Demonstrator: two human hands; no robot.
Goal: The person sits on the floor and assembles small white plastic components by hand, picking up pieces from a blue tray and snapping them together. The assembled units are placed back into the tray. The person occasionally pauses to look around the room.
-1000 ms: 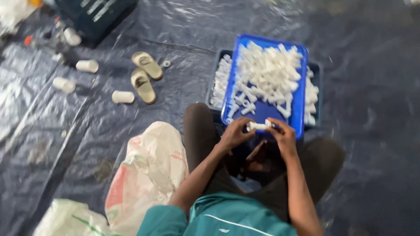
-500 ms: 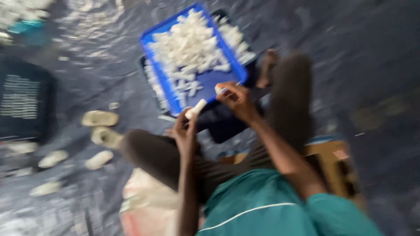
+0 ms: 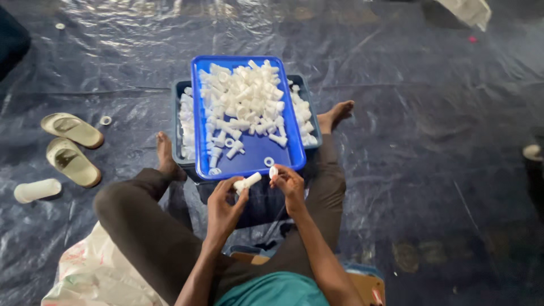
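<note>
A person is sitting on a dark plastic sheet (image 3: 396,102) spread over the floor, knees apart and bare feet resting either side of a blue tray (image 3: 249,161) that is lying across a darker crate (image 3: 180,93). The left hand (image 3: 222,207) is gripping a short white plastic tube (image 3: 247,182) between thumb and fingers, just at the near rim of the tray. The right hand (image 3: 289,182) is pinching a small white ring (image 3: 273,171) at its fingertips, close beside the tube's end; whether the two pieces are touching cannot be told. A heap of white plastic fittings (image 3: 243,102) is filling the far half of the tray, with a few loose pieces and a ring lying on the bare blue near the hands. More white pieces are showing in the crate on both sides of the tray. To the left, well apart from the hands, a pair of pale sandals (image 3: 71,144) is lying on the sheet, with a white bottle (image 3: 37,190) on its side near them and a small ring beside the farther sandal. A white woven sack (image 3: 96,277) is bunching against the person's left leg, and the edge of a low wooden stool (image 3: 362,286) is peeking out beneath them.
</note>
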